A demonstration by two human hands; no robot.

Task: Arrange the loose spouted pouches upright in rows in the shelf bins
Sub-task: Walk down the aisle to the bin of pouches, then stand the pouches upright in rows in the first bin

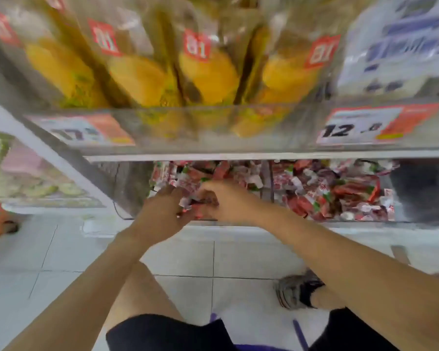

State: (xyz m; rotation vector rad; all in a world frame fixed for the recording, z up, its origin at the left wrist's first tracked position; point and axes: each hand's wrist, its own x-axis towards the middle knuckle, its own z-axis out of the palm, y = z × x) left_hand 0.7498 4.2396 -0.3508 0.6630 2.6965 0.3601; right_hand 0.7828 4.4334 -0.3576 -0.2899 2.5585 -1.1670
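Head view, blurred by motion: we have both hands down in the lower shelf bin (127,216), at about the centre of the picture. Our left hand (162,211) and right hand (223,201) meet over a small bunch of red-and-white pouches (200,201), fingers curled round them from either side, so we judge both are grasping that bunch, though how many pouches it holds we cannot tell. The bunch sits at the front edge of the left compartment. The loose heap (335,191) lies jumbled at 3 o'clock from our hands, in the next compartment, past a thin divider (271,181). More pouches lie behind our fingers at 12 o'clock.

To do this step well, we should square the bunch between our palms, turn the spouts upward, and set it against the front wall before letting go, so the row props itself. We think the slippery film will slide, so a firm, even squeeze is called for.

Above, at 12 o'clock, the upper shelf carries yellow bags (208,72) and a price tag (357,127) at 2 o'clock. Below us is a pale tiled floor (238,252); our shoe (297,290) rests on it at 5 o'clock.
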